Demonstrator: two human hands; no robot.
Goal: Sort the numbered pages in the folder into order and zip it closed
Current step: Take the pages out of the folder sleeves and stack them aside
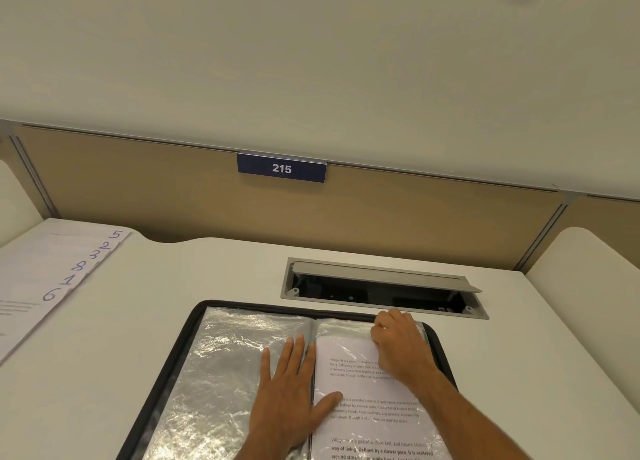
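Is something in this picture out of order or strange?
Yes. The fanned pages at the desk's far left show handwritten corner numbers reading 5, 2, 3, 8, 1, 6, not in sequence. The desk's cable hatch also stands open. The folder lies unzipped, both hands on it.

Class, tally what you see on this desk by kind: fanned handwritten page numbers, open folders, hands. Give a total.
Handwritten page numbers: 6
Open folder: 1
Hands: 2, left hand and right hand
Total: 9
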